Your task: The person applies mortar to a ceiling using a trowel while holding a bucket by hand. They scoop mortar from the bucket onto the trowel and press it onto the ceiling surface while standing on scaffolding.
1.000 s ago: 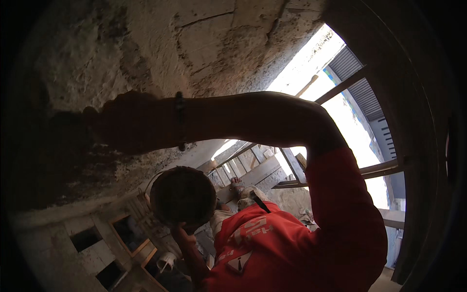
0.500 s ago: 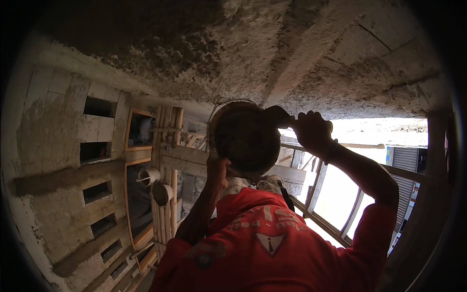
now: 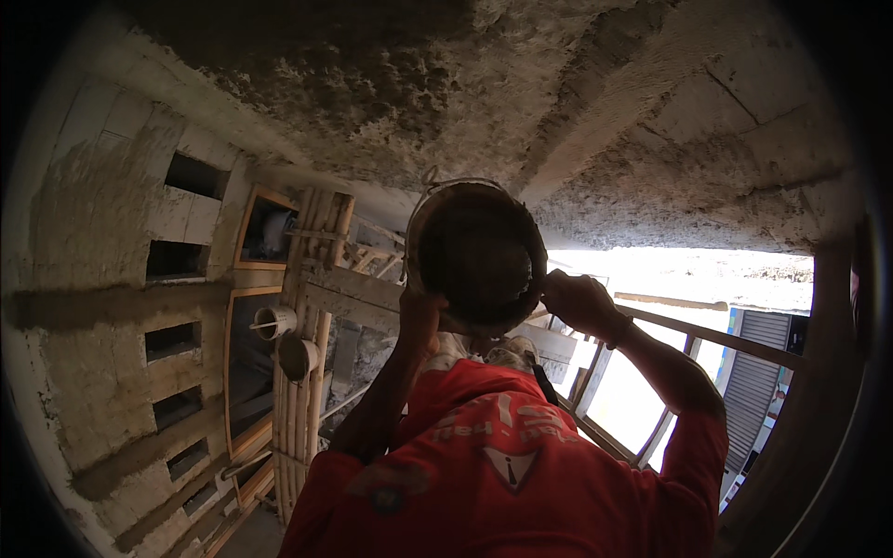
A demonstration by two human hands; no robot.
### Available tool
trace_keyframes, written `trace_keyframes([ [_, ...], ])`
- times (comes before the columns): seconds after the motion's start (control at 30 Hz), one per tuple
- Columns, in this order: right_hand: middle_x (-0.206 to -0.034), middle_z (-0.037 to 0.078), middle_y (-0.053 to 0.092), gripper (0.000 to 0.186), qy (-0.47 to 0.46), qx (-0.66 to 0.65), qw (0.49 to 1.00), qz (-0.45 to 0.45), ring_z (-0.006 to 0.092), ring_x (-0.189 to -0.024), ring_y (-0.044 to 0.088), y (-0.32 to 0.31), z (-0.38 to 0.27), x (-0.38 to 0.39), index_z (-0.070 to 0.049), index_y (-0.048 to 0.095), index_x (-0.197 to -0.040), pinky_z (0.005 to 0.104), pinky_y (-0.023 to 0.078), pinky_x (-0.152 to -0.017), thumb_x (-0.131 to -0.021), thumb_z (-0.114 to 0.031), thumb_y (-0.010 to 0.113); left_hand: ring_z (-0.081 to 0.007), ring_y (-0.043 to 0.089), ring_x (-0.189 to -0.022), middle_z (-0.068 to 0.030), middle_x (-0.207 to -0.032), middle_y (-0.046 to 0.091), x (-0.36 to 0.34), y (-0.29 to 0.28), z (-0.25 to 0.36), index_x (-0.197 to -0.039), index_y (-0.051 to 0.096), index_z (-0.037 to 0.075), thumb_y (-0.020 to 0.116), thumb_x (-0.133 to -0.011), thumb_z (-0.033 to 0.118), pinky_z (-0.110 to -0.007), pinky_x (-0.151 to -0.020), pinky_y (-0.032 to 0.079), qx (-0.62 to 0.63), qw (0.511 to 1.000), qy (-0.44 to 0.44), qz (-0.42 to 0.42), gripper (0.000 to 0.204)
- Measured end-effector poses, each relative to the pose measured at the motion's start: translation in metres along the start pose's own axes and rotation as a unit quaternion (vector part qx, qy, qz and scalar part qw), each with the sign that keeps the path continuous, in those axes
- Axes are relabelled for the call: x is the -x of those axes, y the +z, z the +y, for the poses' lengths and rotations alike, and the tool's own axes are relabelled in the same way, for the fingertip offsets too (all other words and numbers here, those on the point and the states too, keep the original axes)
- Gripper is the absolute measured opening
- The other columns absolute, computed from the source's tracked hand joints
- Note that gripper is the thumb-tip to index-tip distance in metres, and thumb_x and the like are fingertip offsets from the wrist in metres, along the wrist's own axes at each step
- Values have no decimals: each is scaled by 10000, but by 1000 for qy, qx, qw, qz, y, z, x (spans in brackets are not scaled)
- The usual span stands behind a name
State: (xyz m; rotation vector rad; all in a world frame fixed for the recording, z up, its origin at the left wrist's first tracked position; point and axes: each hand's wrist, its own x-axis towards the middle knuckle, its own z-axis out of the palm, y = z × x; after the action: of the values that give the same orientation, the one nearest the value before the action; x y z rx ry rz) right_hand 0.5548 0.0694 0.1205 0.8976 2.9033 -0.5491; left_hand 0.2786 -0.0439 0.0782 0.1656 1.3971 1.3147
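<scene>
A round bucket with a pale rim and a wire handle is held up in front of my chest, its inside dark. My left hand is closed on the bucket's near left edge. Close against the right rim, my right hand is closed round the handle of a trowel. The trowel's blade is lost in the dark of the bucket, and what lies deeper inside cannot be made out.
Rough, partly plastered concrete spans the space ahead. Left stand a wall with rectangular openings, bamboo poles and two small containers. Wooden rails cross a bright opening at right.
My right hand has moved down and left to the bucket's rim. The dark trowel blade, seen above the rim before, has dipped into the bucket. My left hand keeps its hold.
</scene>
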Motion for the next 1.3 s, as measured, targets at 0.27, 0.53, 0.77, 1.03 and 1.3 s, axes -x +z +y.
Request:
trace_keyframes([
  [0.27, -673, 112, 621, 180, 33, 6, 999, 41, 295, -575, 648, -7, -7, -11, -72, 566, -969, 418, 546, -522, -897, -237, 558, -211, 606, -777, -64, -911, 584, 7, -12, 10, -1121, 562, -3, 583, -687, 5, -351, -579, 549, 12, 1000, -9, 5, 434],
  [0.53, -997, 94, 593, 220, 3, 55, 995, -78, 299, -821, 663, -117, -33, -31, -156, 597, -1093, 433, 556, -707, -936, -295, 532, -169, 549, -696, -32, -795, 587, 26, -10, 20, -993, 608, -25, 625, -651, 17, -301, -640, 447, 34, 998, -7, 55, 345],
  [0.77, -990, 119, 606, 389, 42, -109, 988, -97, 269, -913, 634, -253, -76, -46, -92, 576, -1129, 409, 514, -790, -808, -251, 727, -187, 545, -765, -53, -886, 588, 34, -28, 10, -1050, 598, 0, 602, -646, 6, -327, -678, 454, 15, 994, 1, 112, 403],
  [1.03, -798, 82, 695, 449, -101, -161, 981, -36, 162, -641, 667, -288, -23, -58, -62, 661, -1128, 310, 536, -632, -746, -253, 797, -175, 533, -791, -35, -896, 551, 44, -41, -7, -1102, 580, 24, 592, -645, -7, -325, -676, 450, 60, 986, 6, 157, 458],
  [1.3, -1052, 102, 657, 297, 202, 89, 946, 238, 129, -699, 654, -393, 12, -31, -33, 603, -1176, 271, 553, -636, -888, -88, 648, -231, 579, -848, -86, -967, 528, 33, -16, -25, -1223, 495, 34, 576, -683, -23, -366, -688, 536, 2, 991, -94, 94, 549],
])
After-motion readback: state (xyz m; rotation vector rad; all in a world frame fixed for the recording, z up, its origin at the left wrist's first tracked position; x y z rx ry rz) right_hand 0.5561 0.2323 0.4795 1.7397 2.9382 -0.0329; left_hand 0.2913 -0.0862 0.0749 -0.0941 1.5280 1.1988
